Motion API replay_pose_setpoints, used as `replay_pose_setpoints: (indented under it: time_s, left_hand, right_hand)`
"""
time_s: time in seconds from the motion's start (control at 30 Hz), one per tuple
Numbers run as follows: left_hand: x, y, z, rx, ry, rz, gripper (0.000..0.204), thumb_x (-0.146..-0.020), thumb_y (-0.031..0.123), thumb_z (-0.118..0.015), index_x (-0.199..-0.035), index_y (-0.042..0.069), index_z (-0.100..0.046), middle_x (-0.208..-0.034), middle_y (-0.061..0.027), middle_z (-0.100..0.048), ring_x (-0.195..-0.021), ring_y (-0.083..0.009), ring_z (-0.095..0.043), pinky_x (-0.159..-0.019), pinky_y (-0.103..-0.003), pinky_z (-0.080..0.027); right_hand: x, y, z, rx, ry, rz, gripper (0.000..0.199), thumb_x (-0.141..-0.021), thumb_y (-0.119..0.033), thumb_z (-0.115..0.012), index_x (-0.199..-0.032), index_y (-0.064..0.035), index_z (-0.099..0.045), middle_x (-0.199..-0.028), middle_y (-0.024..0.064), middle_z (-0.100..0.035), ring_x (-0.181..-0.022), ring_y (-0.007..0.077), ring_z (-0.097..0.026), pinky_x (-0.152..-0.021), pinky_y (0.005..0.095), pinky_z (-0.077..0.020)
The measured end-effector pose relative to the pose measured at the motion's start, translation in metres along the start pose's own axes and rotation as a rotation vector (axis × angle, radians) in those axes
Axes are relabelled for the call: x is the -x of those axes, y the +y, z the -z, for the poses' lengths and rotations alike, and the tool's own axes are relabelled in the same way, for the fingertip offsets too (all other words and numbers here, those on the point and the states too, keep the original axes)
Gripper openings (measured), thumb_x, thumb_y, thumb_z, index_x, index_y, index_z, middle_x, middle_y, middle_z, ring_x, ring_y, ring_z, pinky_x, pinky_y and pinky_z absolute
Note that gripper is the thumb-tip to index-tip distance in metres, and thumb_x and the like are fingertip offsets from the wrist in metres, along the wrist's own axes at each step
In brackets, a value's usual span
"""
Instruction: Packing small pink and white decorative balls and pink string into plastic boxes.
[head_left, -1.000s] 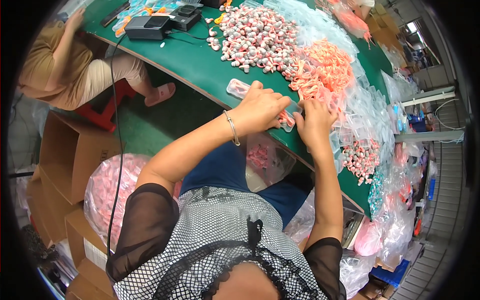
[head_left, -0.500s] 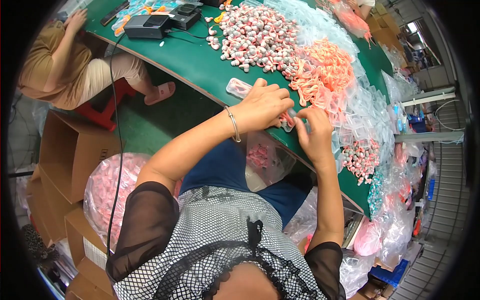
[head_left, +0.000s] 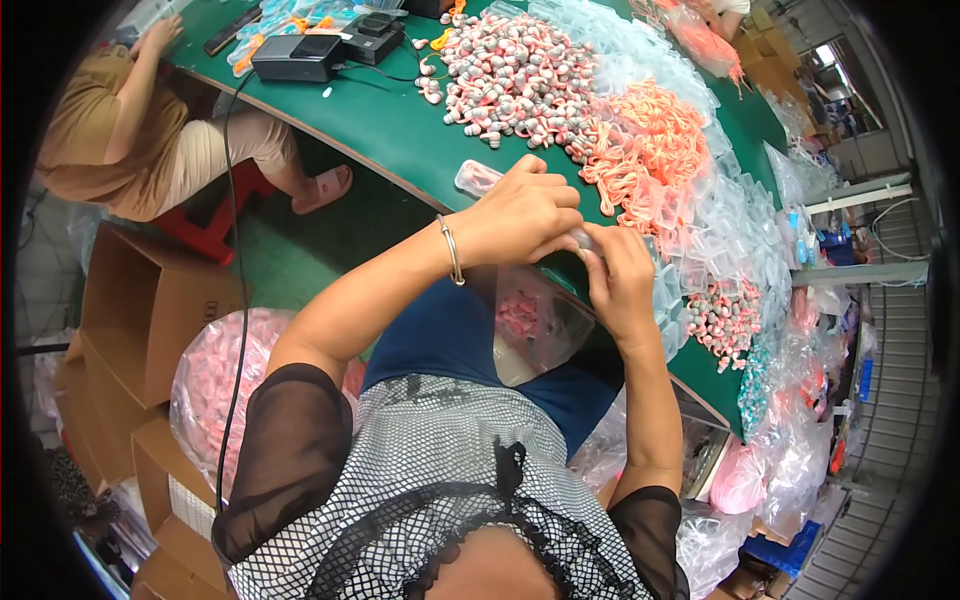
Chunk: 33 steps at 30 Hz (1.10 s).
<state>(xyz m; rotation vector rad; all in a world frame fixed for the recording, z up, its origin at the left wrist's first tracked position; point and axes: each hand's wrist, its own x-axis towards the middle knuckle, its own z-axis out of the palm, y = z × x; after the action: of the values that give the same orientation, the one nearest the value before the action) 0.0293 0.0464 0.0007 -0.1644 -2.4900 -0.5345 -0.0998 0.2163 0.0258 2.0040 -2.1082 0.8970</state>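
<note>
My left hand [head_left: 520,215] and my right hand [head_left: 618,275] meet at the near edge of the green table [head_left: 390,130]. Both pinch one small clear plastic case [head_left: 583,240], mostly hidden by my fingers. A thin metal bangle [head_left: 450,250] sits on my left wrist. Another small clear case [head_left: 474,180] lies on the table just left of my left hand. A heap of grey and pink earphones [head_left: 515,75] and a pile of orange cords [head_left: 645,150] lie beyond my hands.
Clear empty cases [head_left: 740,240] cover the table's right side, with a second small earphone heap [head_left: 722,320]. A black device [head_left: 298,57] stands at far left. A seated person [head_left: 130,140] is at the left. A clear bag [head_left: 530,320] hangs under the table; a pink-filled bag [head_left: 215,385] and cardboard boxes [head_left: 150,310] stand on the floor.
Both hands have drawn back from the orange pile toward the table's near edge, closing together on the small case.
</note>
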Motion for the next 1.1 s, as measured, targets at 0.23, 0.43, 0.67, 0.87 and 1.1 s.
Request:
replay_pose_setpoints:
  time_s: [0.23,0.43,0.67,0.87,1.1]
  left_hand:
    - [0.038,-0.021,0.038,-0.109,0.007,0.243,0.086,-0.07,0.059,-0.075,-0.141,0.02,-0.05,-0.13,-0.0103,-0.055,-0.121,-0.0312,-0.049,-0.099,-0.044,-0.036]
    - [0.055,-0.012,0.013,-0.205,-0.066,0.224,0.074,-0.076,0.06,-0.07,-0.133,0.014,-0.056,-0.125,-0.0082,-0.058,-0.116,-0.028,-0.051,-0.095,-0.045,-0.037]
    - [0.042,-0.001,-0.004,-0.103,0.076,0.218,0.058,-0.078,0.034,-0.074,-0.128,0.01,-0.058,-0.105,-0.0104,-0.062,-0.097,-0.0271,-0.059,-0.08,-0.038,-0.046]
    - [0.035,0.054,-0.024,0.47,0.355,0.359,0.058,-0.078,0.015,-0.069,-0.131,0.001,-0.05,-0.115,-0.0199,-0.057,-0.103,-0.0342,-0.059,-0.092,-0.038,-0.047]
    - [0.096,0.11,-0.117,1.451,0.109,0.928,0.051,-0.091,0.027,-0.066,-0.131,0.005,-0.044,-0.117,-0.0088,-0.055,-0.104,-0.0182,-0.058,-0.09,-0.03,-0.049]
  right_hand:
    - [-0.018,-0.009,-0.017,-0.089,0.157,-0.146,0.028,-0.077,-0.002,-0.069,-0.105,-0.0018,-0.064,-0.101,0.0173,-0.064,-0.094,0.0355,-0.061,-0.084,0.0425,-0.0489]
    - [-0.016,-0.021,-0.05,-0.102,0.112,-0.018,0.037,-0.078,-0.003,-0.067,-0.113,-0.002,-0.056,-0.112,0.0181,-0.06,-0.103,0.0387,-0.058,-0.09,0.0472,-0.046]
    - [0.0,-0.014,-0.061,-0.354,0.105,-0.261,0.037,-0.086,-0.004,-0.064,-0.12,-0.0005,-0.051,-0.11,0.0216,-0.06,-0.1,0.038,-0.059,-0.089,0.0419,-0.0475]
    - [0.037,-0.041,-0.043,-0.857,0.268,-0.463,0.039,-0.097,-0.011,-0.058,-0.129,0.0017,-0.04,-0.123,0.0131,-0.053,-0.108,0.0175,-0.056,-0.094,0.0331,-0.0469]
    - [0.152,-0.049,-0.072,-0.99,0.224,-0.791,0.036,-0.103,-0.024,-0.048,-0.129,0.0004,-0.047,-0.127,0.0137,-0.052,-0.117,0.0201,-0.052,-0.102,0.0337,-0.0408]
